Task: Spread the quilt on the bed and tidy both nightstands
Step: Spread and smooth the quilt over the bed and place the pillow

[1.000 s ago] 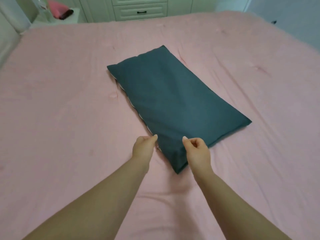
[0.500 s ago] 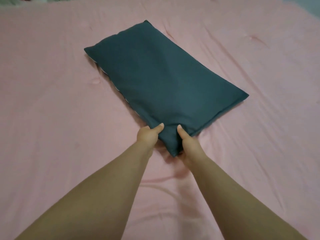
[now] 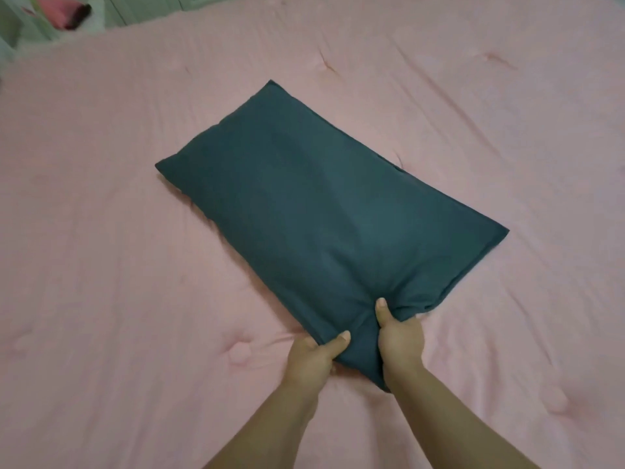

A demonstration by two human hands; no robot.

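Note:
A pink quilt (image 3: 135, 265) lies spread flat over the whole bed. On it rests a dark teal pillow (image 3: 304, 204), set diagonally from upper left to lower right. My left hand (image 3: 313, 358) grips the pillow's near corner from the left, thumb on top. My right hand (image 3: 399, 336) pinches the same corner from the right, its thumb pressing a crease into the fabric. The corner is bunched between both hands.
A nightstand (image 3: 91, 20) shows at the far upper left beyond the bed, with a pink and black object (image 3: 64, 10) on it. White cabinet fronts run along the top edge. Quilt tufts and creases mark the surface around the pillow.
Both hands went from hovering at the pillow's near corner to gripping it and bunching the fabric. The view shifted, so the pillow now sits lower and further right in frame.

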